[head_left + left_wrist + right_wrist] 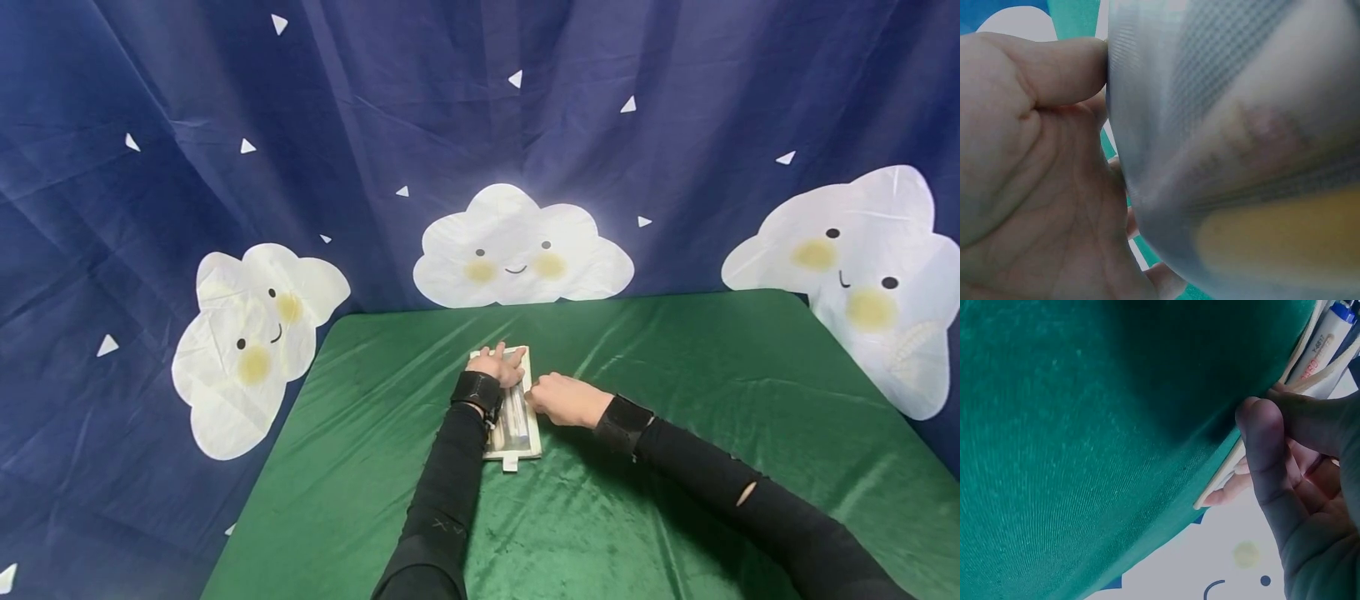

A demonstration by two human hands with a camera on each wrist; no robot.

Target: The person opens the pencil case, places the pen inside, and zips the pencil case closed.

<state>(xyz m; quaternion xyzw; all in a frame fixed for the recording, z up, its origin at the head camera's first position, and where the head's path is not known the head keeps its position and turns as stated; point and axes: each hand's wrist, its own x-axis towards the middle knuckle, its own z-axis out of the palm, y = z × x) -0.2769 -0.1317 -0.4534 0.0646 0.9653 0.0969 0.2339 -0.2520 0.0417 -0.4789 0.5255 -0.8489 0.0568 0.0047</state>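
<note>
A see-through mesh pencil pouch (531,446) with off-white edging lies on the green cloth, a small white tab (511,463) at its near end. My left hand (498,367) rests on the far end with its fingers spread; close up in the left wrist view, its thumb touches the mesh pouch (1147,112). At the right long edge, my right hand (566,400) pinches the border between thumb and curled index finger. What exactly sits between those fingertips is hidden. A white marker with a blue cap (1322,347) shows inside the pouch in the right wrist view.
Green cloth (337,483) covers the table all round the pouch. Behind it hangs a dark blue curtain (360,100) printed with white smiling clouds (517,242) and small triangles.
</note>
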